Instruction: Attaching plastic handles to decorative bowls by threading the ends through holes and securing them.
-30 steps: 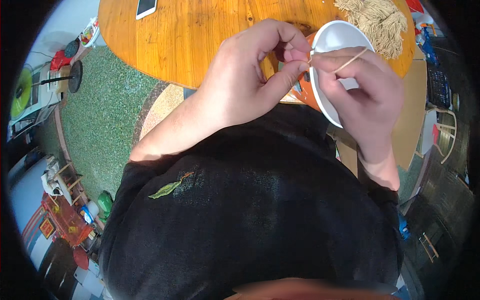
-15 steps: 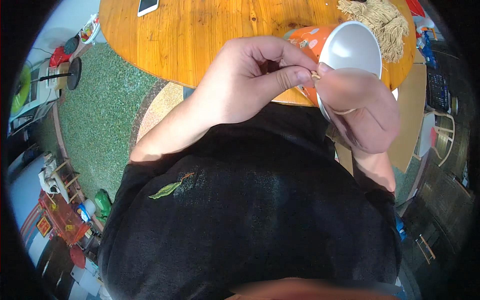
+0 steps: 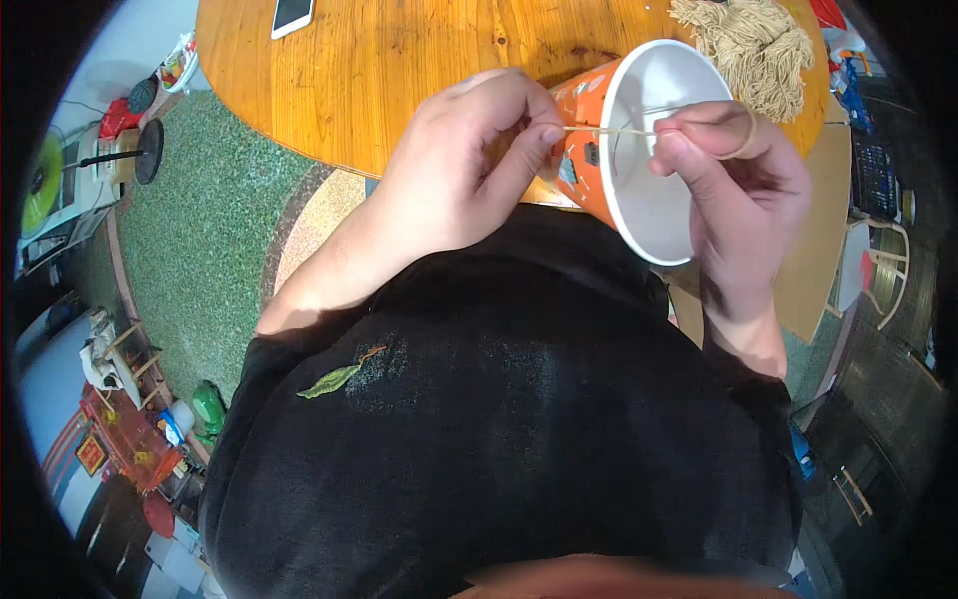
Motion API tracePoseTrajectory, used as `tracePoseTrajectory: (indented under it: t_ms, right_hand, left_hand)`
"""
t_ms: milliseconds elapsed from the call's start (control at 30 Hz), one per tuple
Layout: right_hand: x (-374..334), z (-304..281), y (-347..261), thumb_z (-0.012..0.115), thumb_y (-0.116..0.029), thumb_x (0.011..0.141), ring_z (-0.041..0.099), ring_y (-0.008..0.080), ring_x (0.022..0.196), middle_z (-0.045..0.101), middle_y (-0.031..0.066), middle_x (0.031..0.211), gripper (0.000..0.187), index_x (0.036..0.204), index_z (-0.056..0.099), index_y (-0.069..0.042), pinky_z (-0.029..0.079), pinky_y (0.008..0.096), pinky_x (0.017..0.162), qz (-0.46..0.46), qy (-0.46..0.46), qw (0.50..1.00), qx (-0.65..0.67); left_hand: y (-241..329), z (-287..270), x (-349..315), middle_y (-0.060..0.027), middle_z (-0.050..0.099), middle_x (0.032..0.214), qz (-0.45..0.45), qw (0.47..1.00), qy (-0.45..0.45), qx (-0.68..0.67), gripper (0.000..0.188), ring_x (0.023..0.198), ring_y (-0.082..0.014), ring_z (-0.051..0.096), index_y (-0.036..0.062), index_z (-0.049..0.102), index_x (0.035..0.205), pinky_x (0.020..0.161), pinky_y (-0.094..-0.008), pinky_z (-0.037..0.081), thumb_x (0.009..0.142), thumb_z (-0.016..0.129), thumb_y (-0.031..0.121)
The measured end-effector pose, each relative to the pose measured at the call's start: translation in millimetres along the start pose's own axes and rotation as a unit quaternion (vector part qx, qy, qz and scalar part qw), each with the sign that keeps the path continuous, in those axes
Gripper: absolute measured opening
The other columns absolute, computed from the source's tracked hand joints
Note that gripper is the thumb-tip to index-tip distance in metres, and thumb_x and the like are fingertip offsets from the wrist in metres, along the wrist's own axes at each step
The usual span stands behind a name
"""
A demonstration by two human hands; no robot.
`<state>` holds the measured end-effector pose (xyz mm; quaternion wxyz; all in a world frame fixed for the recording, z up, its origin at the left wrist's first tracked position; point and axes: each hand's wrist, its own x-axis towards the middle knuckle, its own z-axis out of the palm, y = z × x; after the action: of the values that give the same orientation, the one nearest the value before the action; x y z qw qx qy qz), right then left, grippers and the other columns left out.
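Note:
A thin beige string (image 3: 607, 131) is stretched taut between my two hands, with a slightly thicker spot near its middle. My left hand (image 3: 464, 165) pinches one end between thumb and forefinger. The other end sits in the pinch of my right hand (image 3: 743, 195), and a loop of string lies across its fingers. Just behind the string, an orange paper bucket (image 3: 587, 100) with a white inside leans on its side at the table edge, its mouth toward the right. My right hand partly covers that mouth.
A bundle of beige yarn (image 3: 753, 55) lies at the far right of the wooden table (image 3: 399, 70). A white phone (image 3: 292, 14) rests at the far left. Cardboard (image 3: 816, 225) stands right of the table, and a chair (image 3: 883, 275) is beyond it.
My hands have moved apart from pinching close together, drawing the string straight between them. The bucket has shifted slightly left, and more of its inside shows.

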<state>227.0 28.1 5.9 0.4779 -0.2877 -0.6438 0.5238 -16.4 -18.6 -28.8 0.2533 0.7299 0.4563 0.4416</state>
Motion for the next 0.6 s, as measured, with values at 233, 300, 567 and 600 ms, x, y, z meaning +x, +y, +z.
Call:
tracePoseTrajectory:
  t_ms: [233, 300, 567, 600]
  right_hand:
    - [10, 11, 4, 0.077, 0.006, 0.093, 0.074, 0.0138, 0.085, 0.079, 0.0124, 0.097, 0.007, 0.098, 0.073, 0.003, 0.06, 0.0263, 0.081, 0.083, -0.028, 0.984, 0.158]
    - [10, 17, 0, 0.077, 0.007, 0.093, 0.075, 0.0141, 0.086, 0.079, 0.0128, 0.098, 0.007, 0.098, 0.074, 0.003, 0.06, 0.0264, 0.081, 0.085, -0.035, 0.987, 0.132]
    - [8, 33, -8, 0.078, 0.007, 0.092, 0.077, 0.0163, 0.093, 0.08, 0.0134, 0.103, 0.008, 0.099, 0.075, 0.004, 0.061, 0.0275, 0.085, 0.105, -0.064, 0.989, 0.086]
    - [8, 33, -5, 0.078, 0.007, 0.092, 0.076, 0.0163, 0.096, 0.08, 0.0137, 0.103, 0.006, 0.096, 0.075, 0.004, 0.061, 0.0277, 0.086, 0.093, -0.064, 0.99, 0.083]
  left_hand:
    - [-7, -5, -3, -0.0107, 0.071, 0.097, -0.068, 0.997, 0.012, -0.029, 0.008, 0.087, -0.0271, 0.072, 0.0029, 0.068, 0.103, 0.073, -0.0348, 0.056, 0.097, 0.072, 0.005]
    - [0, -9, 1, -0.0132, 0.071, 0.11, -0.005, 0.999, 0.03, 0.009, 0.015, 0.102, -0.0281, 0.07, 0.0009, 0.068, 0.111, 0.087, -0.0362, 0.053, 0.096, 0.072, 0.005]
    - [19, -13, 5, -0.0187, 0.07, 0.129, 0.103, 0.993, 0.022, 0.044, 0.035, 0.115, -0.0328, 0.07, -0.0009, 0.07, 0.113, 0.094, -0.0391, 0.057, 0.083, 0.087, 0.003]
    - [19, -12, 3, -0.0184, 0.071, 0.127, 0.084, 0.995, 0.034, 0.039, 0.03, 0.112, -0.0327, 0.071, -0.0005, 0.071, 0.109, 0.091, -0.0388, 0.058, 0.083, 0.085, 0.001]
